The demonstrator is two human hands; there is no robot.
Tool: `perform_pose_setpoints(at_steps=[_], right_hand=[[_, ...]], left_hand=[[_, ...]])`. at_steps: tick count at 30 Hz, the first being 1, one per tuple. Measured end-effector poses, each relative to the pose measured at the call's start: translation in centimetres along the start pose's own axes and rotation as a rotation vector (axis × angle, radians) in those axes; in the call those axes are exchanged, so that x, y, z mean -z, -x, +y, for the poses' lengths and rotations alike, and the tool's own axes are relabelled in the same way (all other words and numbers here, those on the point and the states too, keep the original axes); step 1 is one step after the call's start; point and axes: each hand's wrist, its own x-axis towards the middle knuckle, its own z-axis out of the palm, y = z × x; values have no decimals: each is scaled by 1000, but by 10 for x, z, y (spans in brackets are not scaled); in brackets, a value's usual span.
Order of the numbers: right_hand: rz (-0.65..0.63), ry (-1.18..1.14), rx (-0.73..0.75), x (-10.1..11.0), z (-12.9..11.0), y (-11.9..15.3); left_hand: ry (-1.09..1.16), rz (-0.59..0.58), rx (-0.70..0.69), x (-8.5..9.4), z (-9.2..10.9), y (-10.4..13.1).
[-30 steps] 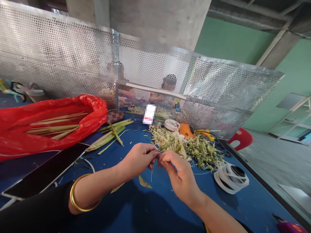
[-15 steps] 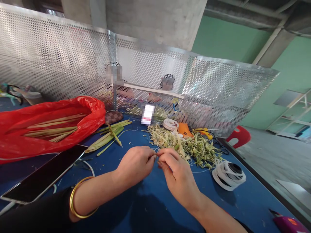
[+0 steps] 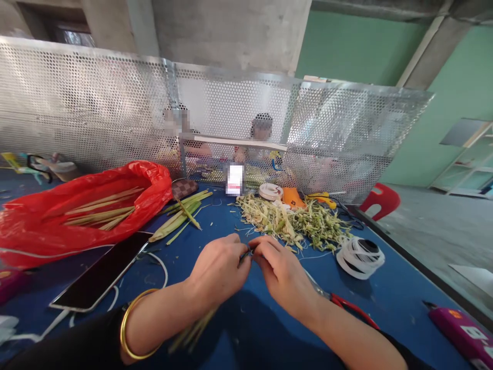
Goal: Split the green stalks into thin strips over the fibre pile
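My left hand (image 3: 221, 264), a gold bangle on its wrist, is closed in a pinch above the blue table (image 3: 246, 318). Against it, fingertip to fingertip, my right hand (image 3: 283, 272) pinches too. Something small and thin lies between the fingers, too hidden to name. Under my left forearm are thin dry stalks (image 3: 192, 331), partly covered. A red-handled tool (image 3: 352, 307) lies partly behind my right forearm. Just beyond my hands spreads a heap of small pale-green plant pieces (image 3: 292, 221). Long green leaf strips (image 3: 175, 223) lie to the left.
At left are a red plastic bag (image 3: 42, 210) with dry stalks inside and a black-screened tablet (image 3: 103, 272) with a white cable. To the right stand a white tape roll (image 3: 360, 262) and a purple object (image 3: 458, 326). A perforated metal screen (image 3: 339, 123) borders the back; people sit behind it.
The view has shifted, bringing the red-handled tool and the stalks beneath my left forearm into sight. My hands stay together, fingertips still meeting, with slightly changed finger positions.
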Motion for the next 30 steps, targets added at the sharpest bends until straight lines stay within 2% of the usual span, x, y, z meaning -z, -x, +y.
perform_pose_setpoints(at_steps=[4,7,10,13,16,22,27,30], right_hand=[[-42,-104,17,7,-1,18],[-90,-207,38,12,0,30],[-142,-293,45,13,1,35],[-151,-354,53,11,2,33],[-172,-409,60,7,4,29],[-237,-389,-3,-4,14,37],[-384,-249,-72,-7,13,43],[-417,-195,-98,-7,13,43]], left_hand=[[145,-118,18,6,9,20],[266,-192,26,9,10,30],[327,-251,92,9,8,35],[343,-237,159,5,9,38],[361,-189,151,-3,8,38],[244,-266,84,-16,-11,28],[78,-259,17,-24,-28,22],[-1,-267,1,-27,-33,21]])
